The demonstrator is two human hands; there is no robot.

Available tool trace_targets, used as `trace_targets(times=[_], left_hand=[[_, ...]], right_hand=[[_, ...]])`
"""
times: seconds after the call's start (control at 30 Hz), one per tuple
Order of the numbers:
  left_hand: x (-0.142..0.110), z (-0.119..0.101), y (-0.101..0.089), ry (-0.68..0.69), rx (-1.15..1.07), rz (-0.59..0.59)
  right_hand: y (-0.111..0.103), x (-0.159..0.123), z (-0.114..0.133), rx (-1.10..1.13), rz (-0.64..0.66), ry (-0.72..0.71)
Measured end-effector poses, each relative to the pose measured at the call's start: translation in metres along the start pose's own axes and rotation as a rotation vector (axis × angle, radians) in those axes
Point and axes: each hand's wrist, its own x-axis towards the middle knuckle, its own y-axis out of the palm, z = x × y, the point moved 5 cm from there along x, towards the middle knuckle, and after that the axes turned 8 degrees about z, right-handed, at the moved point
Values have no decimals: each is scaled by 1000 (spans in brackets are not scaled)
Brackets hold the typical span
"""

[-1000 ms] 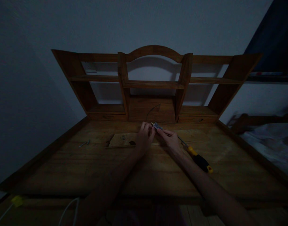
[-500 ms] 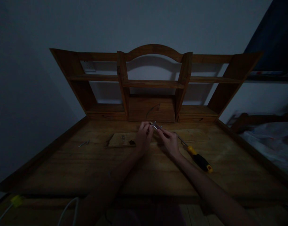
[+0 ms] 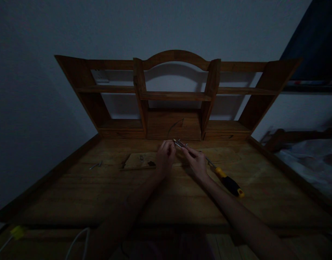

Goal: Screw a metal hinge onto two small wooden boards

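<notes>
Above the desk, a small shiny metal piece with short prongs (image 3: 179, 143) sits between my two hands; the dim light hides its exact kind. My right hand (image 3: 196, 163) pinches its right end between thumb and fingers. My left hand (image 3: 165, 156) is closed at its left end, fingertips curled together, and what lies inside them is too small to make out. Below the hands lies a flat wooden board (image 3: 138, 161) with a dark hole and a small metal bit on it. A screwdriver with a yellow and black handle (image 3: 229, 183) rests right of my right hand.
Small screws or pins (image 3: 96, 165) lie on the wooden desk (image 3: 100, 195) at the left. A wooden shelf unit (image 3: 176, 96) stands along the back. White cables (image 3: 78, 242) and a yellow plug (image 3: 17, 232) are at the lower left. Pale bedding (image 3: 309, 160) shows at the right.
My left fingers have curled in more and shifted slightly at the metal piece's left end. My right hand keeps its pinch. The whole view has moved a little.
</notes>
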Motion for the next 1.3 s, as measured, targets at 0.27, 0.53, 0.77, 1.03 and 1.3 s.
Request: trace_targets(times=[0.27, 0.53, 0.77, 1.03, 1.3], left_hand=[[-1, 1, 3, -36, 22, 4], [-2, 8, 3, -106, 0, -4], [-5, 12, 5, -181, 44, 22], [-5, 6, 1, -106, 27, 21], [-2, 6, 0, -28, -30, 48]], right_hand=[[-3, 1, -1, -21, -16, -6], [-6, 1, 3, -112, -25, -35], [-5, 0, 7, -112, 6, -88], [-1, 0, 9, -112, 43, -111], [2, -1, 17, -65, 96, -116]])
